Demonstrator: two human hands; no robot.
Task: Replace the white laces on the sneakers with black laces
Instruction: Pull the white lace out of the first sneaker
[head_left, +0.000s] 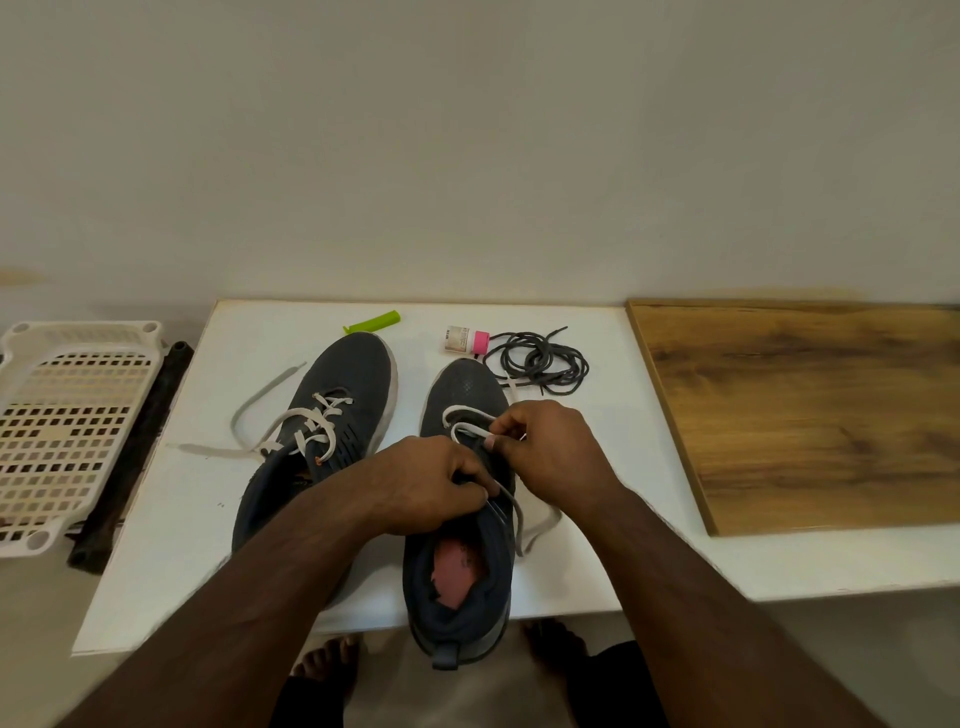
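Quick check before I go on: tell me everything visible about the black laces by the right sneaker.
The black laces lie as one loose tangled coil of thin dark cord on the white table, beyond and right of the right sneaker's toe. One tip sticks out at the far right of the coil. The small pink-capped bottle lies at the coil's left edge. Neither hand touches them, and they are not threaded into any shoe.

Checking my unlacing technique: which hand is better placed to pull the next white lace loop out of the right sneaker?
Right hand, probably: its fingers already pinch the white lace loop at the eyelets, while the left hand grips the right sneaker nearer the tongue.
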